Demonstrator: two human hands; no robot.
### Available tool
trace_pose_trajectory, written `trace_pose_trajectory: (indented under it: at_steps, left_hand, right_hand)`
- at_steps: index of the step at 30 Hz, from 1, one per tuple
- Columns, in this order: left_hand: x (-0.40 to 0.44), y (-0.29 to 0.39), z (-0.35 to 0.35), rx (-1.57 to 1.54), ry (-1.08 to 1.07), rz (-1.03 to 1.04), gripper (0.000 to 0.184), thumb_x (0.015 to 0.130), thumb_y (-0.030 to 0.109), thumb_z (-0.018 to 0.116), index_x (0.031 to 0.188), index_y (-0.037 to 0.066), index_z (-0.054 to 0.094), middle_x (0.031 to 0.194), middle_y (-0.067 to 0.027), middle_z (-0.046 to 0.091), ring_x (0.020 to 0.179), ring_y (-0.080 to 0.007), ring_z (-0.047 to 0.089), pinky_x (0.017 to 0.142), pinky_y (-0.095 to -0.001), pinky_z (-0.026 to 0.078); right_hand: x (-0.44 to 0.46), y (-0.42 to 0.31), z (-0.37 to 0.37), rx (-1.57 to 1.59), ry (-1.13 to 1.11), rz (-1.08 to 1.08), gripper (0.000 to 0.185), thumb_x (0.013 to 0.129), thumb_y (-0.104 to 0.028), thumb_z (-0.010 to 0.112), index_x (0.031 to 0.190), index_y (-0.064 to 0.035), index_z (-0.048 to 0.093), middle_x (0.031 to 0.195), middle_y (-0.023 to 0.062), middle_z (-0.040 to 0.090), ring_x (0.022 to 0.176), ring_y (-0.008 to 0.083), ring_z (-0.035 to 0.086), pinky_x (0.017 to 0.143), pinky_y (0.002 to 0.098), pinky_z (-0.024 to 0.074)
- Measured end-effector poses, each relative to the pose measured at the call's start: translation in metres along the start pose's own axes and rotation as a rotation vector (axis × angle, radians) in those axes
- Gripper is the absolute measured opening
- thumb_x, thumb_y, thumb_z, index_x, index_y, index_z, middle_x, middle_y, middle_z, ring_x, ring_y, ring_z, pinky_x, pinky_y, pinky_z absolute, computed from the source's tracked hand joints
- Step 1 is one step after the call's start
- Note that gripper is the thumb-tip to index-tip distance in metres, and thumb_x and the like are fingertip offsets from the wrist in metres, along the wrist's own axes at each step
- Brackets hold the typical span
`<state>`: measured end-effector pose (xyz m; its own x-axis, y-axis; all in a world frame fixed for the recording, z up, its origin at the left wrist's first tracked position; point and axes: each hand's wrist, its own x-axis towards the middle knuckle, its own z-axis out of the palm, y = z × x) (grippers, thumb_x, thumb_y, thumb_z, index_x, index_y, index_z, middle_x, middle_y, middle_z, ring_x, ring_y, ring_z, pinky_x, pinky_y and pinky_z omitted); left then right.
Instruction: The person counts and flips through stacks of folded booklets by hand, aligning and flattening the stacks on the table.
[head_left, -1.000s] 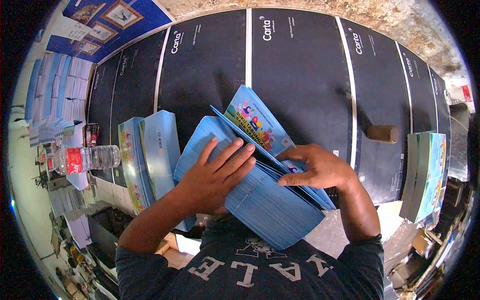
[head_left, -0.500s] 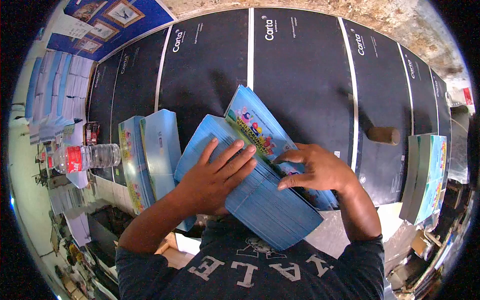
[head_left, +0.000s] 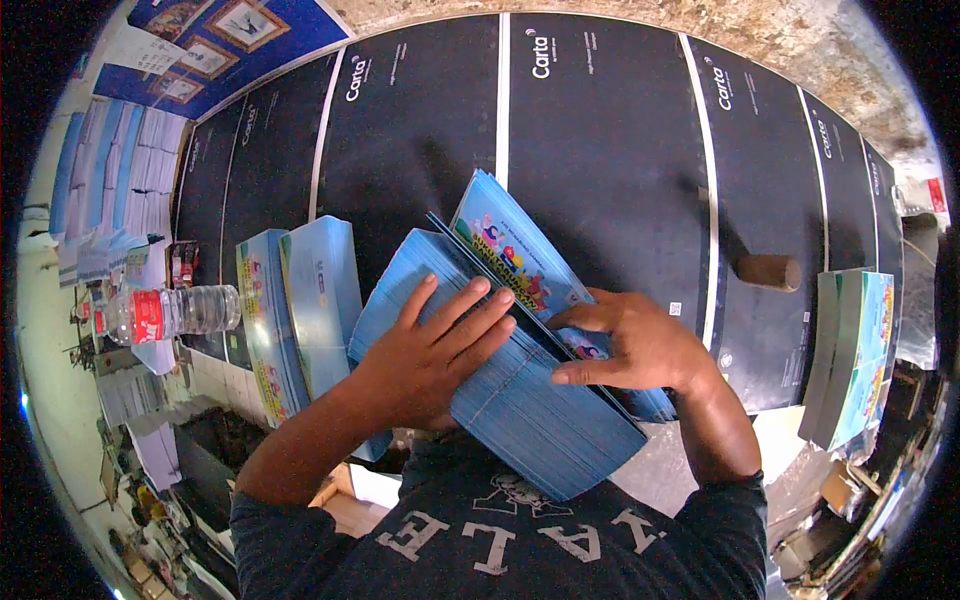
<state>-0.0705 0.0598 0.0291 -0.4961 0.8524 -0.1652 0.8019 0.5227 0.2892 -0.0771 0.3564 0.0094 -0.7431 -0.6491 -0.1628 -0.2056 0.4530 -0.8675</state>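
A thick bundle of blue booklets (head_left: 545, 410) stands on edge at the table's front, close to my shirt. My left hand (head_left: 440, 345) lies over its spines with the fingers spread. Against the far side of the bundle lean several booklets with a colourful printed cover (head_left: 515, 250). My right hand (head_left: 635, 345) is at their right end, its thumb and index finger curved around the edge of a booklet that is tilted between the covers and the bundle.
Two booklet stacks (head_left: 325, 285) and a plastic bottle (head_left: 185, 314) are on the left. A wooden cylinder (head_left: 768, 271) and another booklet stack (head_left: 848, 355) are on the right. Dark Carta sheets (head_left: 420, 130) cover the table. More paper piles (head_left: 120, 180) stand far left.
A booklet that lay flat with the others half a second ago now stands apart, tilted between the covers and the bundle. My left hand has hardly moved.
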Motion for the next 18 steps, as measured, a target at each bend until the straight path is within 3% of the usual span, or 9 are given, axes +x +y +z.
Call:
trace_pose_trajectory:
  at_steps: [14, 18]
  left_hand:
    - [0.0003, -0.0001, 0.001, 0.021, 0.033, 0.007, 0.103, 0.059, 0.053, 0.077, 0.143, 0.005, 0.043, 0.158, -0.0161, 0.037, 0.146, -0.0378, 0.031, 0.116, -0.0651, 0.019]
    - [-0.0001, -0.0015, 0.004, 0.04, 0.04, 0.016, 0.106, 0.056, 0.053, 0.079, 0.144, 0.005, 0.043, 0.158, -0.0165, 0.036, 0.146, -0.0378, 0.031, 0.116, -0.0654, 0.019]
  right_hand:
    - [0.0007, 0.0037, -0.0052, 0.074, -0.029, 0.005, 0.053, 0.086, -0.046, 0.074, 0.11, 0.0005, 0.07, 0.107, 0.0244, 0.068, 0.098, 0.0426, 0.065, 0.086, 0.0453, 0.0516]
    - [0.0003, 0.0076, -0.0027, 0.048, -0.032, -0.002, 0.053, 0.089, -0.042, 0.072, 0.123, -0.0017, 0.065, 0.118, 0.0248, 0.066, 0.108, 0.0429, 0.063, 0.091, 0.0455, 0.0513]
